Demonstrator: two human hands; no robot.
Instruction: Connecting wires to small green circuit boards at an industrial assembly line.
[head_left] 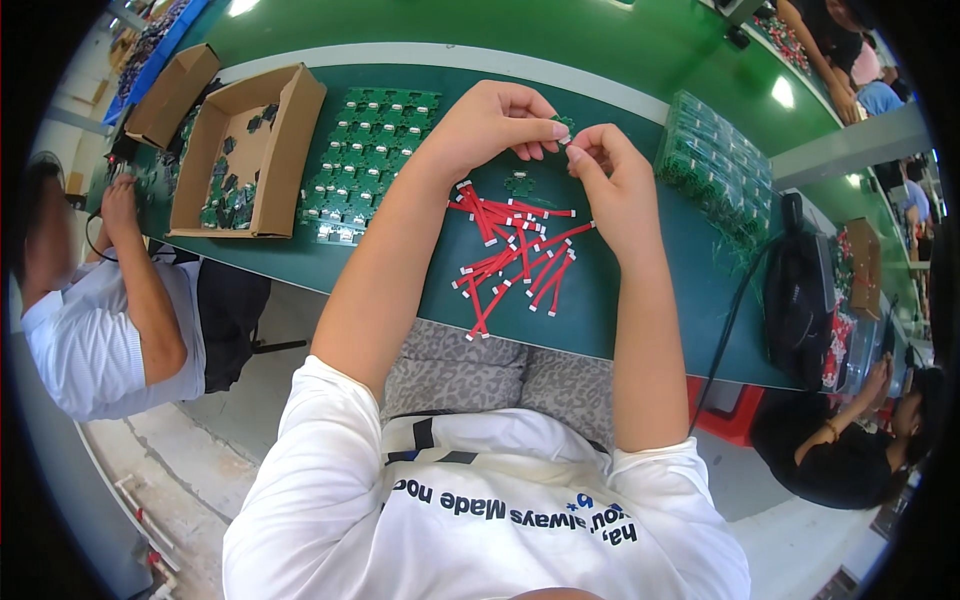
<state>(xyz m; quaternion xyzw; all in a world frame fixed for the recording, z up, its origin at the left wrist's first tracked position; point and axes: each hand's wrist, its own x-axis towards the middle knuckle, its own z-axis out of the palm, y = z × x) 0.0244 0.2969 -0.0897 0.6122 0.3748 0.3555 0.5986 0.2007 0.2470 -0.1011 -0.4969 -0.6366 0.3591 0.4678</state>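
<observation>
My left hand [508, 125] is closed in a pinch on a small green circuit board [565, 121], mostly covered by the fingers. A white bit, apparently a connector, shows at the fingertips. Close beside it, my right hand [612, 170] is also pinched, its fingertips nearly meeting the left ones; what they hold is too small to make out. Below the hands lies a loose pile of short red cables [525, 250] with white plugs at their ends. One loose green circuit board [519, 184] rests on the table just above the pile.
Left of my arm lie rows of green circuit boards [365, 150] and a cardboard box [310, 110] holding dark pieces. Stacked boards [715, 160] stand right, near a black bag [797, 290]. A person [110, 310] works at the left; another person [840, 440] sits right.
</observation>
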